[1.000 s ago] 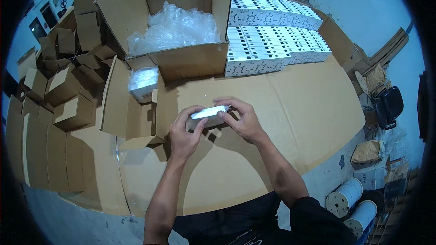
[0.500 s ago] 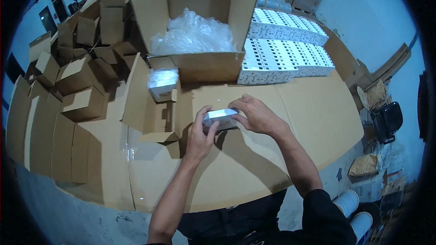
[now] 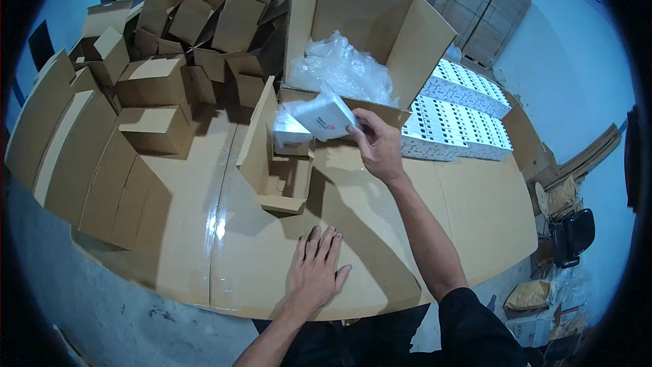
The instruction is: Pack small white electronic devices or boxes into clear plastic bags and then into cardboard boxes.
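Observation:
A flat white box in a clear plastic bag (image 3: pixel 324 117) hangs tilted from my right hand (image 3: pixel 379 144), pinched at its right edge between thumb and fingers. Below and beside it stands a small open brown carton (image 3: pixel 284 202), with bagged white boxes (image 3: pixel 292 141) at its far end. The near part of that carton shows bare cardboard. My left hand (image 3: pixel 317 270) lies flat on the cardboard-covered table (image 3: pixel 380 245), fingers stretched out and holding nothing.
Behind the small carton rises a large open carton (image 3: pixel 367 7) full of clear plastic bags (image 3: pixel 346 71). Rows of white boxes (image 3: pixel 458 129) are stacked at the far right. Brown cartons (image 3: pixel 153 126) line the left side, with a heap of open ones (image 3: pixel 197 17) behind.
Both hands held the white box over the table before. My right hand has carried it up beside the small carton; my left has let go and dropped flat. The view has shifted.

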A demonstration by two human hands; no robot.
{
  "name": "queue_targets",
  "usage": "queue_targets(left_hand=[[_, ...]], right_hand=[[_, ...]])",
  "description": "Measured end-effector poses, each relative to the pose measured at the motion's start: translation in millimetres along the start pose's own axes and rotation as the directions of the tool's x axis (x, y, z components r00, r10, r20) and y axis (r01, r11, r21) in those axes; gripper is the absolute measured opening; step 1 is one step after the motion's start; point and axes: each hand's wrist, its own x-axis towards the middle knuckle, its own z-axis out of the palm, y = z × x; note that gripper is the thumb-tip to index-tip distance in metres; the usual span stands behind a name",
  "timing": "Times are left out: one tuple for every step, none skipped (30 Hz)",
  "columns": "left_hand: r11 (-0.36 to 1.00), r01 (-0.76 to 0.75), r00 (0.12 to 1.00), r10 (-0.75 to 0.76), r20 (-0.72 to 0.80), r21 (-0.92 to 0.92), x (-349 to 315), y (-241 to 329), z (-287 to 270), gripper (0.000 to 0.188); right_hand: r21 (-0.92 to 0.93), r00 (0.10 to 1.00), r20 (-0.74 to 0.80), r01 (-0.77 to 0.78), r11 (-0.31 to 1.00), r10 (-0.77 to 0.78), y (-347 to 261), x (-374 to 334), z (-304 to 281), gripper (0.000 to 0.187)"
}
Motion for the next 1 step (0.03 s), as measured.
queue_targets(left_hand=[[1.0, 0.013, 1.0, -0.013, 0.003, 0.005, 0.3, 0.1, 0.2, 0.07]], right_hand=[[0.094, 0.999, -0.013, -0.031, 0.995, 0.032, 2.5, 3.2, 13.2, 0.03]])
